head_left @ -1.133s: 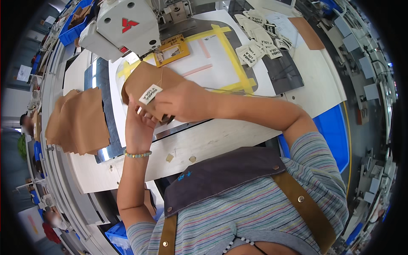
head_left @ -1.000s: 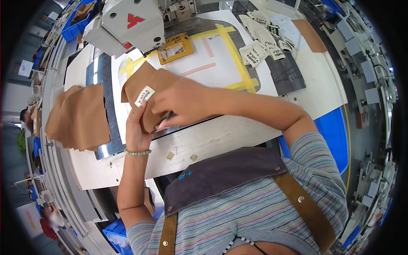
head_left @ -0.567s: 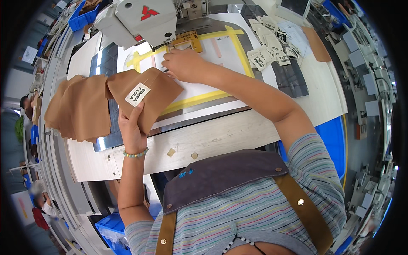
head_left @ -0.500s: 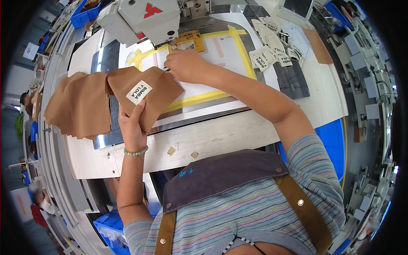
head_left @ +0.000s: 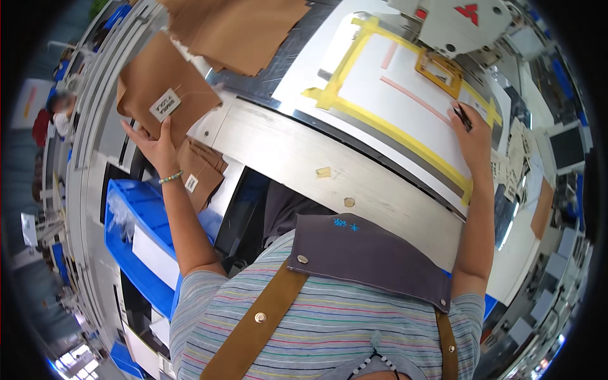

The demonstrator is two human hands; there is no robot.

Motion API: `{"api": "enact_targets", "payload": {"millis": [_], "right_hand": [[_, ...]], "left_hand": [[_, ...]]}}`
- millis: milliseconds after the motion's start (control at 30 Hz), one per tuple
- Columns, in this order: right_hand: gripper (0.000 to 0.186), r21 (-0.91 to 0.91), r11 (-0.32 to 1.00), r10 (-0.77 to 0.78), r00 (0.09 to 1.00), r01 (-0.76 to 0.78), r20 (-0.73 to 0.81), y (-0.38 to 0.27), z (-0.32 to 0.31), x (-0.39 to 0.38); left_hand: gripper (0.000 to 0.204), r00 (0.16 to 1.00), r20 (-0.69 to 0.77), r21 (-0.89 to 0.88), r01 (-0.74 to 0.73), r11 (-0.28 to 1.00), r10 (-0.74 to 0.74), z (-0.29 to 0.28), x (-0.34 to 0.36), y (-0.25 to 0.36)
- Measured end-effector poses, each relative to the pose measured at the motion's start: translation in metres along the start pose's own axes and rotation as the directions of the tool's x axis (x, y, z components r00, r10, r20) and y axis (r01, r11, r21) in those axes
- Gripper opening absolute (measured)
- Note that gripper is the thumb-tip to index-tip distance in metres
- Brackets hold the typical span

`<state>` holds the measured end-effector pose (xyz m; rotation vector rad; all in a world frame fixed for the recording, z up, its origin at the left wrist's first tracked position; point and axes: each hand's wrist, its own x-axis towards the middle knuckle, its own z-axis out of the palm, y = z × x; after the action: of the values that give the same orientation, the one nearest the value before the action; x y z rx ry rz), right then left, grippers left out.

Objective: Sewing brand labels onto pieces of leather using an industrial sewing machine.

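Note:
My left hand (head_left: 157, 149) holds a brown fabric piece (head_left: 142, 73) by its lower edge, the thumb on top and a finger sticking out at the left. A white label (head_left: 165, 105) with dark lettering is on that piece, and loose thread trails from it. Just below hang or lie more brown pieces (head_left: 206, 168), the top one also labelled. My right hand (head_left: 475, 136) is closed round small dark thread snips (head_left: 464, 118), above the white, yellow-taped sheet (head_left: 405, 95) near the yellow frame (head_left: 438, 73) under the sewing machine (head_left: 465, 25).
A larger stack of brown fabric (head_left: 234, 31) lies at the table's far left. Loose white labels (head_left: 516, 158) are heaped at the right, by a small screen (head_left: 567, 150). A blue bin (head_left: 142, 253) with plastic and paper stands at lower left. The pale table edge (head_left: 285, 149) runs before me.
My view has turned left. My left hand has carried the labelled piece away from the machine, out past the table's left edge. My right hand has come apart from it with the snips.

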<state>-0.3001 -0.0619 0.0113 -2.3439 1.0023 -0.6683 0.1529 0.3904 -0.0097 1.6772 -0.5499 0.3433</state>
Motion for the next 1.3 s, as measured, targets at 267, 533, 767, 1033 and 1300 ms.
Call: {"api": "enact_targets", "payload": {"millis": [267,533,767,1033,1300], "right_hand": [[0.031,0.089,0.996,-0.008,0.996,0.000,0.088,-0.013,0.011,0.003],[0.030,0.058,0.998,0.020,0.998,-0.024,0.065,-0.011,0.006,-0.005],[0.030,0.071,0.997,0.007,0.998,-0.011,0.061,-0.009,0.006,-0.005],[0.029,0.054,0.997,-0.056,0.996,0.052,0.072,-0.020,0.004,-0.005],[0.029,0.041,0.997,-0.063,0.995,0.060,0.074,-0.017,0.002,-0.003]], "left_hand": [[0.123,0.881,-0.342,0.108,0.382,0.918,-0.327,-0.173,-0.129,-0.206],[0.106,0.696,-0.673,0.685,0.714,0.142,-0.252,-0.078,-0.128,-0.172],[0.032,0.863,0.211,0.409,-0.504,0.761,0.458,0.063,0.011,0.020],[0.016,0.610,0.726,0.349,-0.725,0.594,0.318,0.169,0.012,0.057],[0.014,0.648,0.693,0.402,-0.711,0.577,0.315,0.182,0.012,0.047]]}}
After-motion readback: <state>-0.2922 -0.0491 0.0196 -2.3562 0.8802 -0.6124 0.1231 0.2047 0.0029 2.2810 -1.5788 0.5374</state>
